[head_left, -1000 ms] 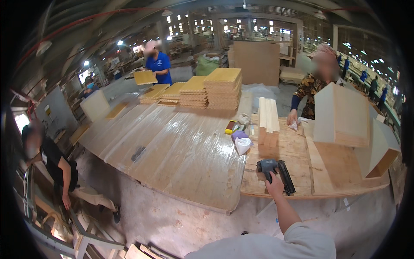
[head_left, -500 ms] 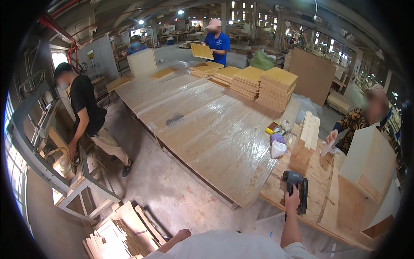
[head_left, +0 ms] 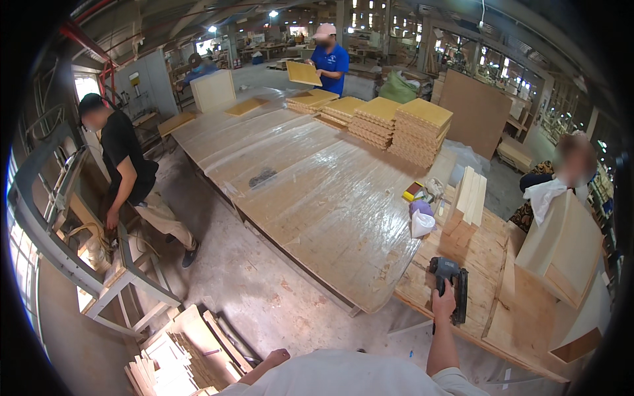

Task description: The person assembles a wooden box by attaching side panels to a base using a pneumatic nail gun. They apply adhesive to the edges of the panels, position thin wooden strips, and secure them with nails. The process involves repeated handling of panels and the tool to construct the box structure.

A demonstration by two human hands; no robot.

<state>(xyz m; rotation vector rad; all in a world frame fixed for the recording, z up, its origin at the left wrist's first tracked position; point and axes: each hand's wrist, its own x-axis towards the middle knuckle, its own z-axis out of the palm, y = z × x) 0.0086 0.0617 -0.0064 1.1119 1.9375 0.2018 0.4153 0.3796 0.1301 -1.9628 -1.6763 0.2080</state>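
Our right hand (head_left: 444,298) is wrapped around the handle of a dark nail gun (head_left: 450,285), fingers curled shut on it — the tool rests on the pale wooden workbench (head_left: 489,264) near its front edge. The hand covers part of the grip, so we cannot see the trigger. Our left hand (head_left: 276,357) barely shows at the lower edge, mostly hidden by our light shirt; whether its fingers are spread or closed we cannot tell, and it seems to hold nothing. Just beyond the gun stands a stack of short wood blocks (head_left: 464,210), with a white bag (head_left: 421,223) beside it. To the right a person leans behind an open wooden box (head_left: 561,247), which hides most of them. Across the long plastic-covered table (head_left: 317,178) sit piles of yellow panels (head_left: 413,129) — a person in blue lifts one panel (head_left: 303,72).
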